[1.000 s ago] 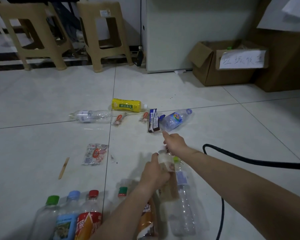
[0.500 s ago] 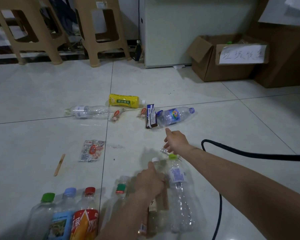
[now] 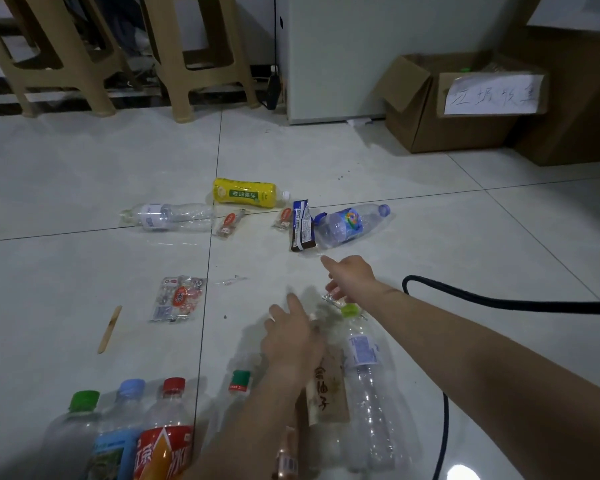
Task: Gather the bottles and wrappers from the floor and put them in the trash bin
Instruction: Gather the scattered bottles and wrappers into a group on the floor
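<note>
Left hand let go of brown-label bottle, now splayed; right hand nearing dark wrapper, grip unclear. Wrapper light, crinkly: pinch edge.

Standing bottles cut off by bottom edge; left hand blurred; box label writing illegible.

of the person only two hands and forearms show. the left hand and the right hand are bare, and both forearms are uncovered right to the edge of view. a small pale spot sits on one left finger, too blurred to identify. a faint darker crease crosses the right wrist.
</note>
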